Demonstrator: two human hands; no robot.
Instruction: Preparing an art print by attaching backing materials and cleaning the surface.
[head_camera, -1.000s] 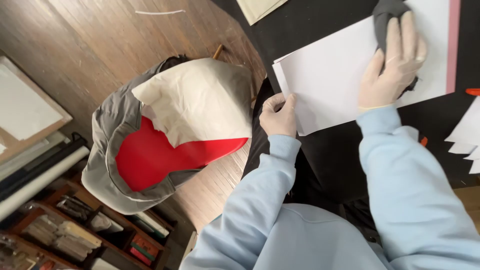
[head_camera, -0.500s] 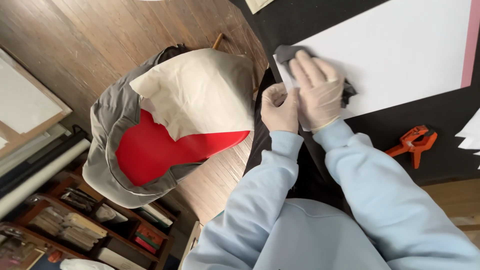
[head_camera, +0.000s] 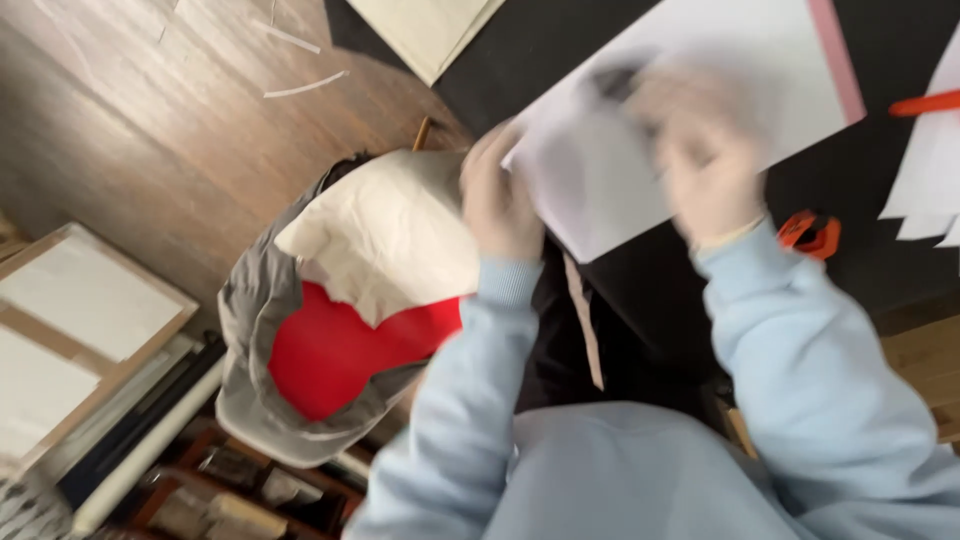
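Observation:
A large white sheet (head_camera: 760, 70) with a pink strip along one edge lies on a black table (head_camera: 600, 30). My left hand (head_camera: 500, 200), gloved, pinches the sheet's near corner at the table edge. My right hand (head_camera: 700, 160), also gloved and heavily blurred by motion, lies on the sheet over a dark cloth (head_camera: 612, 80) that peeks out past its fingertips. Both arms wear light blue sleeves.
A grey-lined bin (head_camera: 250, 400) stands on the wood floor left of the table, holding red paper (head_camera: 330, 350) and cream paper (head_camera: 390, 230). An orange clamp (head_camera: 810, 232) and white paper pieces (head_camera: 925, 180) lie on the table at right. Framed boards (head_camera: 80, 310) lean at far left.
My right hand with the cloth has swept from the sheet's near corner, beside my left hand, back out across the sheet. The view has shifted and blurred. My left hand stays on the corner.

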